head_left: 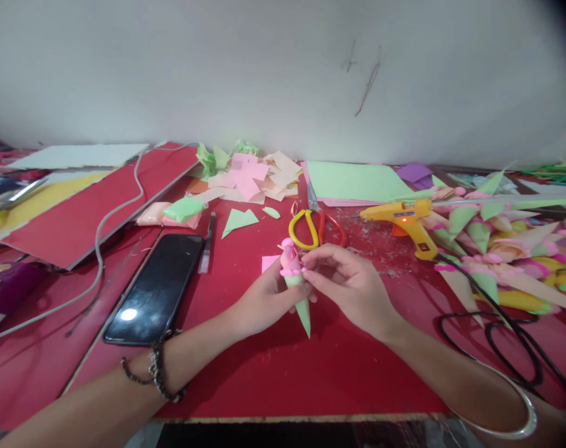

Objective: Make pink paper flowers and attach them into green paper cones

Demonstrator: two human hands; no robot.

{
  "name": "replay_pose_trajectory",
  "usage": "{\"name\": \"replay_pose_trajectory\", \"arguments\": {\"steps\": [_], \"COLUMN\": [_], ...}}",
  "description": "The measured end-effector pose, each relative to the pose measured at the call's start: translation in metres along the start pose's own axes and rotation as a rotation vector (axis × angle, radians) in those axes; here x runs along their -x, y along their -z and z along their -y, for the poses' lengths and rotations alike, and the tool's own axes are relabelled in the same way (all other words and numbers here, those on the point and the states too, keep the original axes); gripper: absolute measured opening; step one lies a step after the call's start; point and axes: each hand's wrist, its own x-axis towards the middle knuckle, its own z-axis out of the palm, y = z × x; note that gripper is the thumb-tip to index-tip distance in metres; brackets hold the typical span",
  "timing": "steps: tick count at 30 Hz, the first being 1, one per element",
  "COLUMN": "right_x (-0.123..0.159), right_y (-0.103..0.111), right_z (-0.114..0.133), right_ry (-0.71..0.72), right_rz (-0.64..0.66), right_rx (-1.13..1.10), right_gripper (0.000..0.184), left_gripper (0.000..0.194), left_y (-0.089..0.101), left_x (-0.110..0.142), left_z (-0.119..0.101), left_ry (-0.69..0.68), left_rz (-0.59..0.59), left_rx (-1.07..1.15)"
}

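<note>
A small paper ice cream cone (303,311) points downward above the red table, with a light green cone, a pink scalloped rim and a pink top carrying a little ball. My left hand (264,298) is closed around it from the left, thumb across the green paper. The fingers of my right hand (345,280) pinch at the right side of its pink rim; whether a bit of pink clay is between them is hidden. Just behind the cone lie scissors (332,227) with one yellow and one red handle. A pink paper square (268,263) is partly covered by my left hand.
On the right, a yellow glue gun (399,221) with a lit lamp trails a black cable (492,311) beside many finished paper cones (488,249). A phone (154,289), a pen (208,242) and clay packets (182,211) lie left. Paper scraps (248,174) and green sheets (357,180) line the wall.
</note>
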Motion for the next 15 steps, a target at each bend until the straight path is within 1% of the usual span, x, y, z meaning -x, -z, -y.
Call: {"name": "replay_pose_trajectory", "arguments": {"steps": [2, 6, 10, 12, 15], "right_x": [0.0000, -0.0004, -0.0013, -0.0018, -0.0018], "right_y": [-0.0002, 0.0011, 0.0023, 0.0020, 0.0008], "right_z": [-0.0001, 0.0017, 0.0037, 0.0039, 0.0032], "right_ry": [-0.015, 0.035, 0.080, 0.065, 0.007], "right_rz": [-0.012, -0.012, 0.016, 0.016, 0.010], "right_rx": [0.007, 0.067, 0.087, 0.059, -0.006], "right_gripper": [0.006, 0.003, 0.004, 0.004, 0.004], "left_gripper": [0.010, 0.008, 0.005, 0.007, 0.010], "left_y": [0.0002, 0.0010, 0.0008, 0.0006, 0.0006], "left_x": [0.0000, -0.0002, -0.0002, -0.0002, -0.0002], "left_z": [-0.0001, 0.0005, 0.0015, 0.0024, 0.0045], "left_ry": [-0.007, -0.028, -0.017, -0.019, -0.039], "left_rz": [0.000, -0.007, -0.012, -0.009, 0.013], "left_rx": [-0.021, -0.064, -0.070, -0.061, -0.052]}}
